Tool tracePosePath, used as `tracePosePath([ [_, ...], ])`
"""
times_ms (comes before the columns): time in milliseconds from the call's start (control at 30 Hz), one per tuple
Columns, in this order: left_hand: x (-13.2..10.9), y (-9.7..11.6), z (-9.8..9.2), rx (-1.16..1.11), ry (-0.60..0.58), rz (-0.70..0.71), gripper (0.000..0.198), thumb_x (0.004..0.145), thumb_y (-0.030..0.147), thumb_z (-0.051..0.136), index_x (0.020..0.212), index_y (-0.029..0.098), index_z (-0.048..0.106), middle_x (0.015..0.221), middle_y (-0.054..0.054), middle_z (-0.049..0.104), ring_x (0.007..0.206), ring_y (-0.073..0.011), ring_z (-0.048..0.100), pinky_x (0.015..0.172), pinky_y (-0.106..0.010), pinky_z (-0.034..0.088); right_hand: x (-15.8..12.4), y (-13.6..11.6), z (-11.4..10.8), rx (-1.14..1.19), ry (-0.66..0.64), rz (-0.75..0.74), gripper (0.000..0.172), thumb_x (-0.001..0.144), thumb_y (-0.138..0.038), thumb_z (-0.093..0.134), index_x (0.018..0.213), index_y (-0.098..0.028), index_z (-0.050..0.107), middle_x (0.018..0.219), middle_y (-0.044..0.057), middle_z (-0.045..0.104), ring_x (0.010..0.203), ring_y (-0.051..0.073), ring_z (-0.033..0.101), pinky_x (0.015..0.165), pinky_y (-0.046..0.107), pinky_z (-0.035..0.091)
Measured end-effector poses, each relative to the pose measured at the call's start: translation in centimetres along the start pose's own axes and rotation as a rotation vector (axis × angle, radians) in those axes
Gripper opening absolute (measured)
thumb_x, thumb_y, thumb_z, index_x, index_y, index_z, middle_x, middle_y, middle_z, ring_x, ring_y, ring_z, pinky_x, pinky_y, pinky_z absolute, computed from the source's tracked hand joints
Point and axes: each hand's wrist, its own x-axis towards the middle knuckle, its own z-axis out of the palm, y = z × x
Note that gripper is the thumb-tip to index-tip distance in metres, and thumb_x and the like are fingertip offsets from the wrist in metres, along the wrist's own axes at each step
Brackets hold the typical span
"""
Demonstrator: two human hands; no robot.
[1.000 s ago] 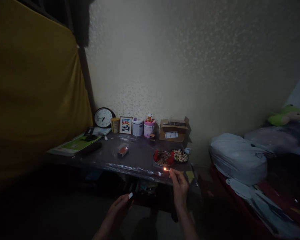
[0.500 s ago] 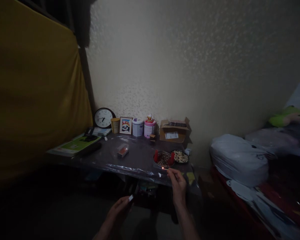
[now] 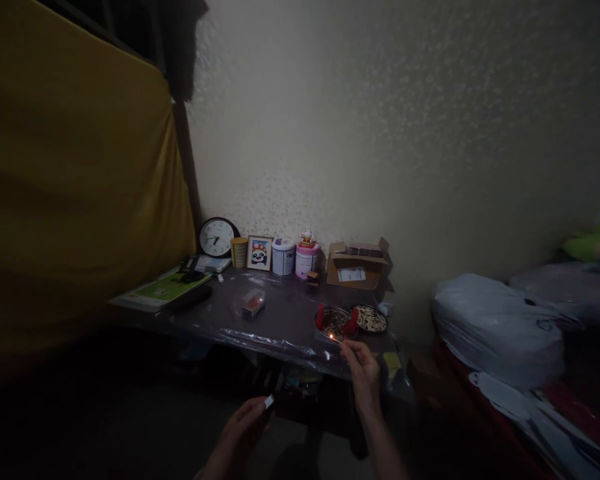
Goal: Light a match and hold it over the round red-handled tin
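Pinched in the fingertips of my right hand (image 3: 364,375) is a burning match (image 3: 335,339), its small orange flame pointing left. The flame appears over the near rim of a round dish (image 3: 316,327) of dark bits with red pieces at its sides; whether they touch, I cannot tell. Lower and to the left, off the table's front edge, my left hand (image 3: 240,423) is closed around a small matchbox (image 3: 269,401), of which only a pale end shows. A second dish (image 3: 371,319), full of pale sticks, stands right behind the first.
A plastic-covered table (image 3: 280,327) carries a clear packet (image 3: 254,302), a clock (image 3: 218,238), a picture frame (image 3: 259,253), two tins (image 3: 283,257) and an open cardboard box (image 3: 353,273). A yellow cloth (image 3: 80,167) hangs left; white bags (image 3: 495,327) lie right. The light is dim.
The view has turned slightly left, so the whole scene sits further right. Both hands keep nearly the same pose and hold, and the match still burns near the dish.
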Motion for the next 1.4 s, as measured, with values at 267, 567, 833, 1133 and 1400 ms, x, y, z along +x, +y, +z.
tracePosePath([
  [267,-0.8,0.5,0.7,0.009,-0.017,-0.006,0.037,0.05,0.043,0.076,0.074,0.016,0.07,0.072,-0.008,0.071,0.073,-0.0233,0.063,0.069,-0.033,0.044,0.8,0.2,0.5,0.018,-0.044,0.031,0.024,0.06,-0.037,0.071,0.072,-0.017,0.065,0.065,0.0,0.063,0.062,0.016,0.057,0.06,0.026,0.045],
  [567,-1.1,1.1,1.0,0.01,-0.046,-0.046,0.033,0.056,0.04,0.073,0.079,0.017,0.069,0.08,-0.007,0.071,0.084,-0.0217,0.062,0.076,-0.029,0.042,2.8,0.0,1.5,0.026,-0.025,0.001,0.025,0.059,-0.04,0.07,0.068,-0.017,0.065,0.061,0.0,0.062,0.057,0.014,0.055,0.055,0.025,0.045],
  [833,0.6,0.2,0.1,0.011,0.001,-0.046,0.038,0.05,0.044,0.076,0.075,0.016,0.069,0.069,-0.006,0.07,0.07,-0.0202,0.062,0.068,-0.03,0.042,4.9,1.7,2.7,0.025,0.005,-0.033,0.03,0.059,-0.044,0.068,0.069,-0.016,0.063,0.063,0.001,0.063,0.057,0.015,0.056,0.056,0.027,0.047],
  [1133,-0.8,1.6,0.6,0.029,-0.128,-0.043,0.028,0.066,0.041,0.066,0.084,0.019,0.069,0.089,-0.008,0.07,0.097,-0.026,0.059,0.09,-0.036,0.038,6.2,1.1,4.0,0.001,0.022,-0.094,0.027,0.063,-0.041,0.065,0.072,-0.016,0.064,0.068,0.002,0.064,0.063,0.017,0.058,0.059,0.027,0.046],
  [1400,0.1,1.3,-0.1,0.034,-0.151,-0.029,0.031,0.064,0.041,0.067,0.085,0.018,0.07,0.093,-0.01,0.07,0.101,-0.0282,0.057,0.092,-0.038,0.038,7.5,1.5,5.0,-0.007,0.045,-0.119,0.025,0.063,-0.04,0.064,0.07,-0.016,0.062,0.059,0.0,0.06,0.055,0.014,0.055,0.055,0.026,0.045],
])
